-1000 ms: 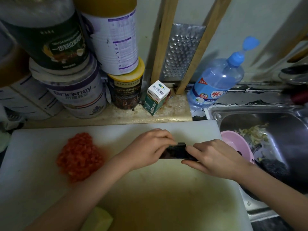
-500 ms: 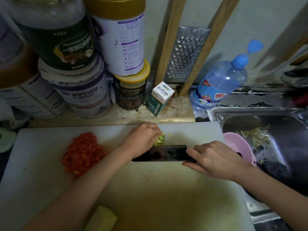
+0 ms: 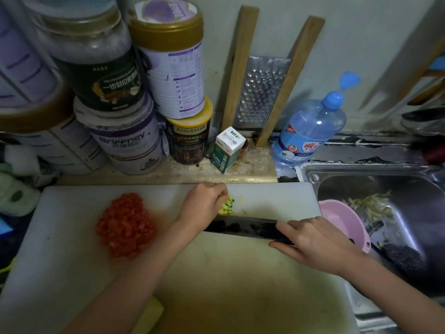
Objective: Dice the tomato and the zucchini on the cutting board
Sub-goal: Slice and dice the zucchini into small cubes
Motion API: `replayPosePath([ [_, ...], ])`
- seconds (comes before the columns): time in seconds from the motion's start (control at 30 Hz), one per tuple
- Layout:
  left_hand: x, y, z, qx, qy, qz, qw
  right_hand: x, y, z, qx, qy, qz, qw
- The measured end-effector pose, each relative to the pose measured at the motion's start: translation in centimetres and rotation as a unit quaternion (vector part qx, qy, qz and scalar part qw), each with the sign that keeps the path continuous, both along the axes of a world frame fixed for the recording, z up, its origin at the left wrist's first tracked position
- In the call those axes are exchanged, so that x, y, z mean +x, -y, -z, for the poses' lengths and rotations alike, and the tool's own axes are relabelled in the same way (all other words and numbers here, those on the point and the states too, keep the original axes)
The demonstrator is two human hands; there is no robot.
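Note:
A heap of red diced tomato lies on the left of the white cutting board. My left hand rests with curled fingers on a small pile of diced zucchini near the board's far edge. Just in front of that pile lies the dark cleaver, its blade across the board. My right hand grips the cleaver at its handle end. A pale zucchini piece lies at the board's near edge, partly hidden under my left forearm.
Stacked tins and jars and a small carton stand behind the board. A grater leans on the wall beside a blue water bottle. A pink bowl sits at the edge of the steel sink on the right.
My left hand slid from the cleaver blade to the far edge of the board, exposing the diced zucchini. The blade now shows at full length. My right hand stayed on the handle.

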State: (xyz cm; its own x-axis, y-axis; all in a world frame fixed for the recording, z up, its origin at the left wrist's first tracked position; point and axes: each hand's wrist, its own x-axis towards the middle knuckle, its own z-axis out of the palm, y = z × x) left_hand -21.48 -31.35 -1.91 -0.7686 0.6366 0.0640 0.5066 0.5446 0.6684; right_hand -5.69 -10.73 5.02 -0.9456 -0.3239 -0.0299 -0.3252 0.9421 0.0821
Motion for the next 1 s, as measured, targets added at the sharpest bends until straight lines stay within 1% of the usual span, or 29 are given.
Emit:
replayPosePath([
  [0.07, 0.1, 0.1, -0.1, 0.032, 0.063, -0.039, 0.997, 1.0, -0.5, 0.4, -0.014, 0.004, 0.026, 1.0],
  [0.13, 0.5, 0.5, -0.2, 0.033, 0.09, -0.049, 0.994, 2.1, -1.1, 0.9, -0.038, 0.009, 0.056, 0.998],
  [0.23, 1.7, 1.0, -0.5, 0.029, 0.09, -0.073, 0.993, 3.2, -1.8, 1.6, -0.079, 0.016, 0.088, 0.993],
  [0.37, 4.7, 2.2, -0.9, 0.046, 0.049, -0.172, 0.983, 4.2, -2.0, 2.3, -0.166, 0.027, 0.127, 0.978],
  [0.5, 9.0, 4.1, -0.8, 0.018, 0.039, -0.241, 0.97, 4.5, -2.0, 2.9, -0.285, 0.093, 0.142, 0.943],
  [0.6, 12.7, 5.4, -0.8, -0.02, 0.039, -0.304, 0.952, 4.3, -1.3, 2.3, -0.363, 0.155, 0.139, 0.908],
  [0.7, 16.0, 7.4, -0.7, -0.058, 0.019, -0.359, 0.931, 4.2, 0.0, 2.4, -0.426, 0.211, 0.13, 0.87],
  [0.83, 20.0, 10.3, -0.4, -0.129, -0.017, -0.413, 0.901, 4.4, 2.2, 2.6, -0.48, 0.278, 0.138, 0.82],
  [0.9, 21.2, 11.6, -0.2, -0.151, -0.032, -0.427, 0.891, 4.5, 3.3, 2.7, -0.494, 0.297, 0.135, 0.806],
  [1.0, 21.8, 13.3, 0.2, -0.169, -0.009, -0.42, 0.891, 4.6, 4.6, 2.8, -0.503, 0.321, 0.128, 0.792],
])
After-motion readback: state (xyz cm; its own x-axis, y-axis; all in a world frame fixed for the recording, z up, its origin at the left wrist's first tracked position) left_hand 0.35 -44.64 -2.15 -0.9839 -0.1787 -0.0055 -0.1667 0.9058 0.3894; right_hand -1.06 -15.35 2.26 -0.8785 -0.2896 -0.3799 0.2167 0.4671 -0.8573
